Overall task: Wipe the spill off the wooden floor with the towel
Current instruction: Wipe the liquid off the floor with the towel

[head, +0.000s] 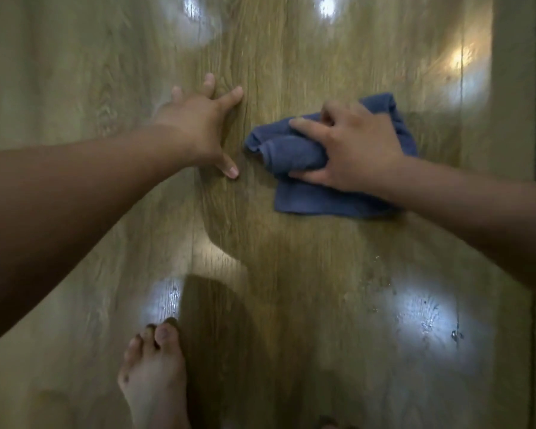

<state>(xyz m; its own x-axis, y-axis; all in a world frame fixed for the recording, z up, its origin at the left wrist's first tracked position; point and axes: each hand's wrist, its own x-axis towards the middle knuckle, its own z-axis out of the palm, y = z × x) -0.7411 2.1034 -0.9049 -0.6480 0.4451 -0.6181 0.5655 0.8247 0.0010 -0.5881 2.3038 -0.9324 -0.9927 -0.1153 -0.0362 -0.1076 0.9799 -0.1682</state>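
You are crouching over the wooden floor (pixel 291 274), your left hand (pixel 198 125) bracing flat with fingers splayed, while your right hand (pixel 350 147) is gripping the bunched blue towel (pixel 291 153) beneath it; droplets (pixel 427 323) are glistening nearer your foot (pixel 155 376).

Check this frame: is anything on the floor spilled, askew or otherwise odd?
Yes. Small droplets and wet specks glint on the wooden floor in the near-right light patch, apart from the blue towel bunched under the right hand. The left hand rests spread on the floor.
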